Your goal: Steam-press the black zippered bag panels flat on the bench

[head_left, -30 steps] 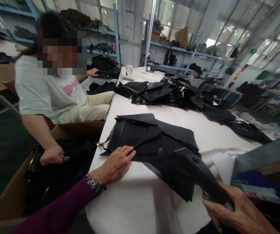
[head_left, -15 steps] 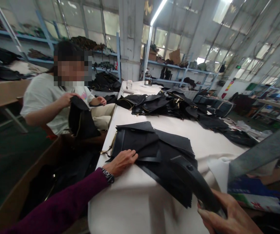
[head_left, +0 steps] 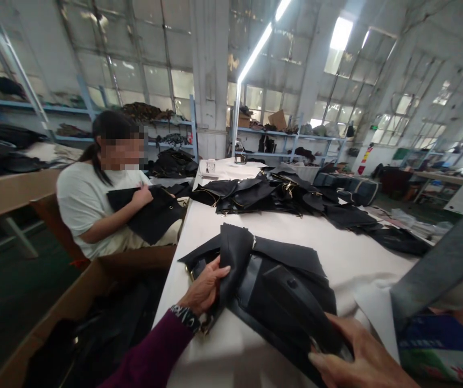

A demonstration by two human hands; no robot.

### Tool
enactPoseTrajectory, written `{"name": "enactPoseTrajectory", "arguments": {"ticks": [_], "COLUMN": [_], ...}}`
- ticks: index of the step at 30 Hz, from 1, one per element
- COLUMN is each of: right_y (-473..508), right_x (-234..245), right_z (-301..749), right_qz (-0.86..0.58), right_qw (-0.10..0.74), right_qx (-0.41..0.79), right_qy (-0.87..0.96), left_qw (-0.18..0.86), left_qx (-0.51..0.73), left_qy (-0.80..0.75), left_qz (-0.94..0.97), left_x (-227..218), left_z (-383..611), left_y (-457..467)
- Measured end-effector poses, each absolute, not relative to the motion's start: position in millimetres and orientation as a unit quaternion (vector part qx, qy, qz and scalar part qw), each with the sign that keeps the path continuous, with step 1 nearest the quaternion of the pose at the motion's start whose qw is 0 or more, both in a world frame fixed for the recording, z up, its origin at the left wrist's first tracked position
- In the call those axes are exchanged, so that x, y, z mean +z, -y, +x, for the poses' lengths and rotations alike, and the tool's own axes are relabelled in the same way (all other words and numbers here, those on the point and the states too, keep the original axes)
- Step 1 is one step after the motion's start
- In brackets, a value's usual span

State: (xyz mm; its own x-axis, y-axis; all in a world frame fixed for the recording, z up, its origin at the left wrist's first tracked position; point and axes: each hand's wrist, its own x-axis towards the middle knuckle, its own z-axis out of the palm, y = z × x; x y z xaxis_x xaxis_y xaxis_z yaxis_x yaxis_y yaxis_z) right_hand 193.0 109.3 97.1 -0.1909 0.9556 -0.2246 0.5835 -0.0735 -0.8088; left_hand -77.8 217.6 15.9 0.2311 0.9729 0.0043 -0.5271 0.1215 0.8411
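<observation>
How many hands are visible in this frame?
3: the left hand gripping a lifted black fabric piece, the right hand holding a black tool, and the seated co-worker's hand on dark fabric; their other hand is hidden.

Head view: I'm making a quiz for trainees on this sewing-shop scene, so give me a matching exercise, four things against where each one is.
Things:
1. left hand
2. right hand
3. brown cardboard box
4. heap of black cut pieces with gold zips

Places:
A. far part of the white table
B. on the floor left of the table
C. gripping a lifted flap of black fabric
D. on a long curved black tool at the near edge

Pairs: 1-C, 2-D, 3-B, 4-A
</observation>
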Motion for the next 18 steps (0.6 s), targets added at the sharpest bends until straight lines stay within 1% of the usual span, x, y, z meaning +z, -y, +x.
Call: {"name": "enactPoseTrajectory", "arguments": {"ticks": [2,5,12,18], "right_y": [-119,-134,-172,-170], "right_x": [99,105,112,125], "right_z": [186,173,137,146], "right_qz": [-0.583,-0.559,-0.524,-0.500], "right_qw": [0.204,0.209,0.206,0.209], "right_qx": [0.468,0.500,0.485,0.483], "right_qy": [0.632,0.628,0.669,0.688], "left_qw": [0.707,0.729,0.747,0.747], "left_qx": [0.545,0.524,0.483,0.516], "left_qy": [-0.272,-0.253,-0.229,-0.237], "left_qz": [0.360,0.361,0.394,0.344], "left_x": [11,6,-3,-4], "left_z": [-76,-76,-76,-86], "left_y": [-214,-212,-208,-210]}}
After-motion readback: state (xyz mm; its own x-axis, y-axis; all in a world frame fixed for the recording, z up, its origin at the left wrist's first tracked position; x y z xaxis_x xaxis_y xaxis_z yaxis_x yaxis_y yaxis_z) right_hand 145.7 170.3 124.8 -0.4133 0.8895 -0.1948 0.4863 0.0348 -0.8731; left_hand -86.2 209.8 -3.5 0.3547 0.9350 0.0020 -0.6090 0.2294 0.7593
